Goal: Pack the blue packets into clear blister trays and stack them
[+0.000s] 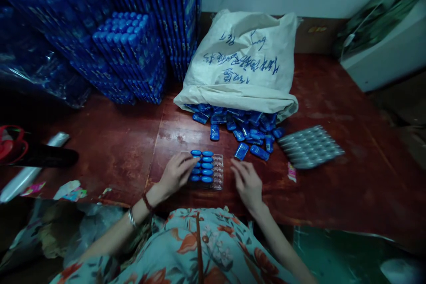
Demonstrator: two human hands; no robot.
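Observation:
A clear plastic tray [218, 173] of moulded cells lies in front of me, with several rounded blue pieces [207, 166] in its middle columns. The cells of its right column show bare. My left hand [175, 172] covers the tray's left part, its bent fingers close together over the blue pieces; whatever is pinched there is hidden. Just right of the tray is my right hand [246, 182], fingers bent and apart, with nothing visible in them. Beyond it lie loose blue wrapped packets [241, 151], spilling from the mouth of a white woven sack [246, 62].
Tall stacks of filled blue trays [129, 57] rise at the back left. A stack of clear trays [311, 146] sits to the right, near a pink scrap [292, 172]. On the left edge are a dark bottle with a red top [40, 155] and a plastic roll [23, 182].

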